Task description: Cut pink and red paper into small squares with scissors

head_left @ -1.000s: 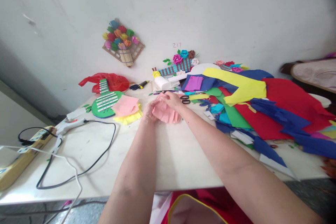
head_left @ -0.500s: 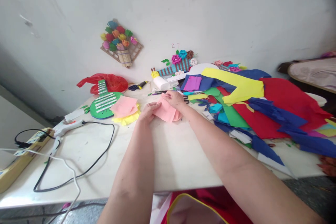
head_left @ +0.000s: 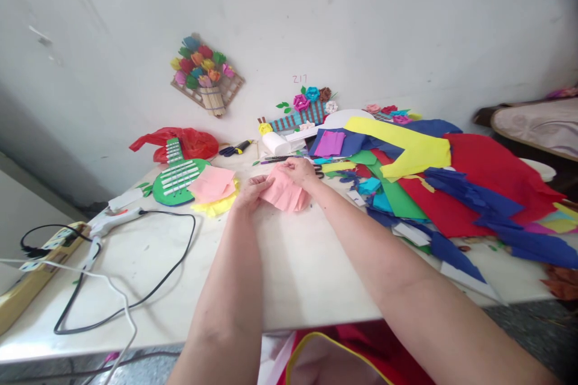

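Left hand (head_left: 248, 194) has shifted slightly outward; it and right hand (head_left: 301, 172) pinch thin, pink, crinkled paper (head_left: 285, 192). Light, even tension should limit tearing.

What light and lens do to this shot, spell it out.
Head view: glare on the table at its near left edge; soft shadow between the forearms, which look stretched by a wide lens; top right corner dark; pink paper slightly soft.
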Available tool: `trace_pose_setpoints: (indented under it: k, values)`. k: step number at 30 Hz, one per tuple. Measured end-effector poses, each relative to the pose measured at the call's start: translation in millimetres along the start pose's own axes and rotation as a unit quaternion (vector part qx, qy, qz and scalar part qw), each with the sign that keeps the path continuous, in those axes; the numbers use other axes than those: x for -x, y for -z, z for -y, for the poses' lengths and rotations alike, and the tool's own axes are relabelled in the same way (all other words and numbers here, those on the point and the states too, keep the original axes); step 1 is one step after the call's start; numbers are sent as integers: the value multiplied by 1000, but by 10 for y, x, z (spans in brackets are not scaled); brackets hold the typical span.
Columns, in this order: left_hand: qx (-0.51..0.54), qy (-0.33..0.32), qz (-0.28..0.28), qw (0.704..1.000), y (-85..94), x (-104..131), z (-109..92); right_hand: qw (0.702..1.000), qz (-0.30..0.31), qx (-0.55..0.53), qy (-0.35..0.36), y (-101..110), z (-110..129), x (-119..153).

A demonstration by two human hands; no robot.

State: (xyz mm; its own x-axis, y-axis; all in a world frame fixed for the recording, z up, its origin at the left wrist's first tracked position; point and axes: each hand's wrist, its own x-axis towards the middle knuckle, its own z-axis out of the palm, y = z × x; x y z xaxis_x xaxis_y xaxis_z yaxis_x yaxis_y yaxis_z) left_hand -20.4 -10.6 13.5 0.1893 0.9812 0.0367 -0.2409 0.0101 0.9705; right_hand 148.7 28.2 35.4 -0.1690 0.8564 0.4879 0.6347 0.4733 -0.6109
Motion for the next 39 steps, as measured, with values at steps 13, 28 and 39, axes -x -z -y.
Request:
trace_pose_setpoints:
  k: [13,28,39]
  values:
    - [4,-6,-3,1000,71,-25,24,996,-11,-82,15,-80,-116,-51]
    - [-58,-23,-48,997,22,-28,-17,979,39,-191,52,-119,-96,-30]
    - [-196,-35,-45,979,-18,-45,-28,990,32,-123,61,-116,-57,-8]
